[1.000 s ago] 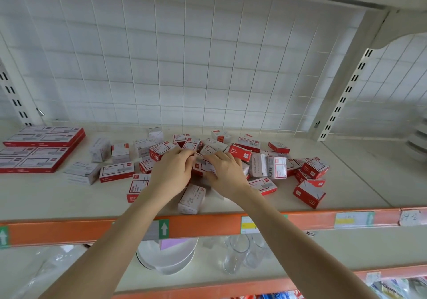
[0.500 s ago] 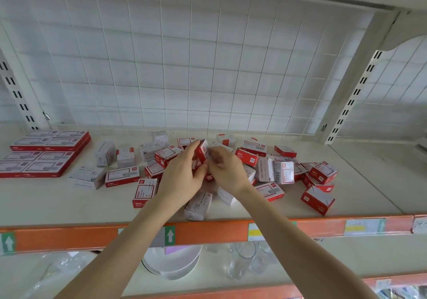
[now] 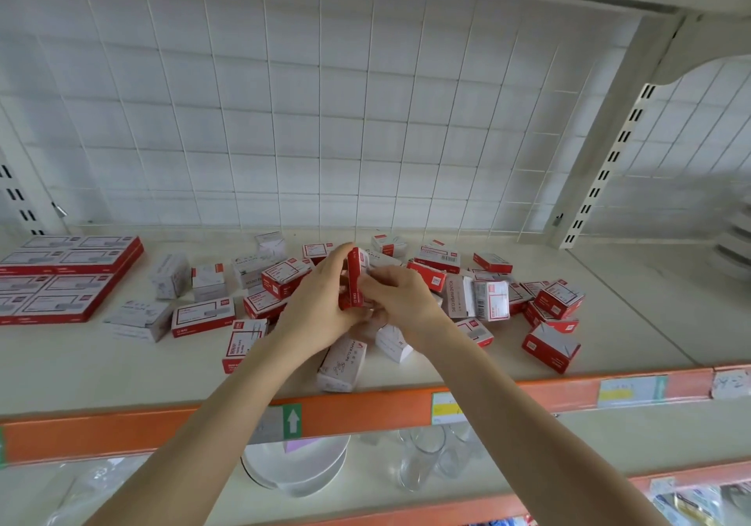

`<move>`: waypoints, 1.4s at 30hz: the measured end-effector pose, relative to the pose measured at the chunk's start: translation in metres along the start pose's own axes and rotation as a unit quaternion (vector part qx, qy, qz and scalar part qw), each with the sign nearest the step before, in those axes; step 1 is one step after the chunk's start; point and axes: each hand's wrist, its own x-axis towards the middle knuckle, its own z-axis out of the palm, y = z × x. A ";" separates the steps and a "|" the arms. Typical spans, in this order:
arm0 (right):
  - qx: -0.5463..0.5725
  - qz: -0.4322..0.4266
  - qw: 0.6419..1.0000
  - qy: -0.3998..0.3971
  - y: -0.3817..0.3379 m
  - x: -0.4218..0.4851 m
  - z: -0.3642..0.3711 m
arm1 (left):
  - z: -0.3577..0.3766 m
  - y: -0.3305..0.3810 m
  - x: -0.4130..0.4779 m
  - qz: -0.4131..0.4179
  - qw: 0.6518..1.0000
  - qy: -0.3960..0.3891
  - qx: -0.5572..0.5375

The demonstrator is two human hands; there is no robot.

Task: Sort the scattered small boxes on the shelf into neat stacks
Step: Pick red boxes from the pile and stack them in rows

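A red box (image 3: 354, 279) stands on edge in a two-handed grip, left hand (image 3: 319, 308) and right hand (image 3: 402, 298) closed around it, above scattered boxes (image 3: 558, 302) on the shelf (image 3: 81, 367). Laid flat and squared on a matching box below, it should stack tidily.

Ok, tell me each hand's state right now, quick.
Left hand: grips the red box, which stands on edge between both hands.
Right hand: fingers curled on the same red box from the other side.
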 end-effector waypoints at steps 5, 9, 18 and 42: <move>0.051 0.027 0.998 -0.041 -0.001 -0.005 -0.012 | -0.019 -0.001 0.000 0.010 0.993 -0.106 -0.045; 0.079 0.019 0.993 -0.090 -0.002 -0.010 -0.023 | -0.029 -0.001 0.000 0.018 0.982 -0.184 -0.046; 0.234 0.088 0.967 0.049 0.001 -0.017 -0.023 | -0.010 0.000 -0.003 0.043 0.997 -0.059 -0.027; -0.431 -0.016 0.882 0.187 0.055 -0.067 -0.095 | 0.036 0.030 -0.021 0.085 0.972 -0.083 0.204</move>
